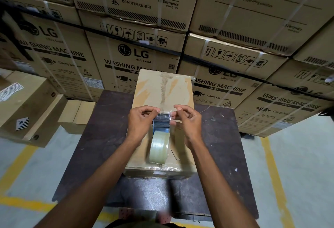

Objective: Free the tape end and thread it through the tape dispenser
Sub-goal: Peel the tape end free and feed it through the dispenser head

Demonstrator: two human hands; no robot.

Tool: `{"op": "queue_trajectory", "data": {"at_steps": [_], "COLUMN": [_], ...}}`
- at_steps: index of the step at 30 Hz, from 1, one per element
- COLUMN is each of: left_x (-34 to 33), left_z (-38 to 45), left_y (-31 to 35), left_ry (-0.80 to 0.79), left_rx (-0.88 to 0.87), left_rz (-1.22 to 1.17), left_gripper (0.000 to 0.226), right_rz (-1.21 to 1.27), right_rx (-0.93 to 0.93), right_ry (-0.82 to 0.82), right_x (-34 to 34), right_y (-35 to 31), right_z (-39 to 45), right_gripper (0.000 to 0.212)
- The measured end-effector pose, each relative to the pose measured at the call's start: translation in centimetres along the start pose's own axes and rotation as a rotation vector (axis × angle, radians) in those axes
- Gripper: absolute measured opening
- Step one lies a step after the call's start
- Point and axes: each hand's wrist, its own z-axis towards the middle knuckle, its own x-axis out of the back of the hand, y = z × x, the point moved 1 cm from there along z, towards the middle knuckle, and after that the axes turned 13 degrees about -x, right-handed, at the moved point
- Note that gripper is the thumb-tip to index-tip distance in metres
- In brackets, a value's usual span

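A tape dispenser (161, 125) lies on a brown cardboard box (182, 90), with its clear tape roll (159, 147) toward me and its metal head pointing away. A short clear tape end (164, 115) is stretched flat across the head. My left hand (140, 122) pinches the tape end's left edge between thumb and fingers. My right hand (188, 121) pinches its right edge the same way. The dispenser's handle is hidden under the roll and my hands.
The box rests on a dark worn table (220, 137). Tall stacks of washing machine cartons (133, 56) form a wall just behind it. Smaller boxes (76, 115) stand on the floor at left. Yellow floor lines (273, 170) run on both sides.
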Motion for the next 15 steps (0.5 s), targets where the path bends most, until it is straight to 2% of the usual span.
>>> {"op": "queue_trajectory", "data": {"at_steps": [6,13,15], "left_x": [-0.16,0.04,0.24], "left_z": [0.25,0.56,0.70], "left_y": [0.06,0.17,0.09], "left_ry": [-0.011,-0.062,-0.076], "left_rx": [0.005,0.055,0.092], "left_rz": [-0.002,-0.067,-0.115], "left_gripper": [0.003,0.011,0.008], "right_rz": [-0.063,-0.119,-0.124], "right_rx": [0.014,0.044,0.049], "right_ry": [-0.023,0.014,0.020], "right_x": [-0.04,-0.46,-0.57], "right_y": [0.04,-0.08,-0.01], "right_z": [0.08,0.18,0.26], "right_gripper": [0.006,0.011,0.012]}}
